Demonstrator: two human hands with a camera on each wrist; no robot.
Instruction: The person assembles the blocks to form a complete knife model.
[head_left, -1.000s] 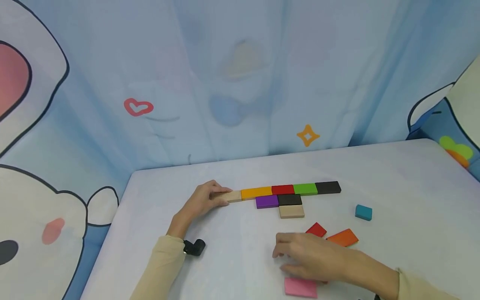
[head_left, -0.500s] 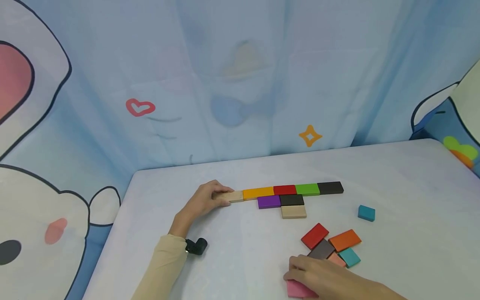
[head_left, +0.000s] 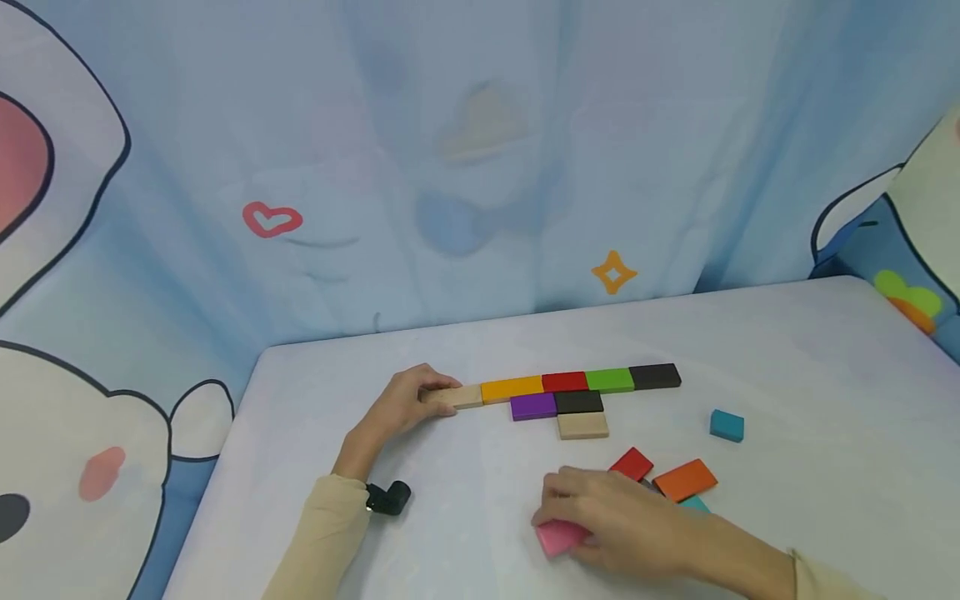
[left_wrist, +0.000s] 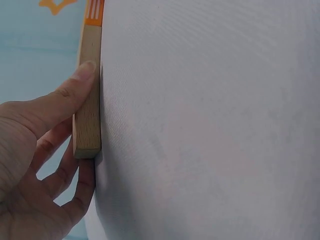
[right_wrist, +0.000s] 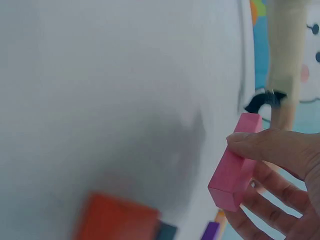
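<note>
My left hand [head_left: 401, 410] pinches the plain wooden block [head_left: 465, 397] at the left end of a row, its thumb on the near side in the left wrist view. That block touches a yellow block [head_left: 512, 389], followed by red [head_left: 565, 382], green [head_left: 610, 380] and black [head_left: 656, 377] ones. Below the row sit a purple block [head_left: 533, 407], a second black block [head_left: 578, 402] and another wooden block [head_left: 582, 426]. My right hand [head_left: 626, 521] grips a pink block [right_wrist: 234, 172] between thumb and fingers, above the white surface in the right wrist view.
Beyond my right hand lie a red block [head_left: 632, 463], an orange block [head_left: 686, 479] and a teal block [head_left: 695, 504], partly covered by the hand. A blue block [head_left: 727, 425] stands apart at the right. A patterned curtain [head_left: 420, 167] hangs behind the table.
My right hand has taken hold of the pink block and moved it up and to the left. The left hand keeps its grip on the wooden block at the row's end.
</note>
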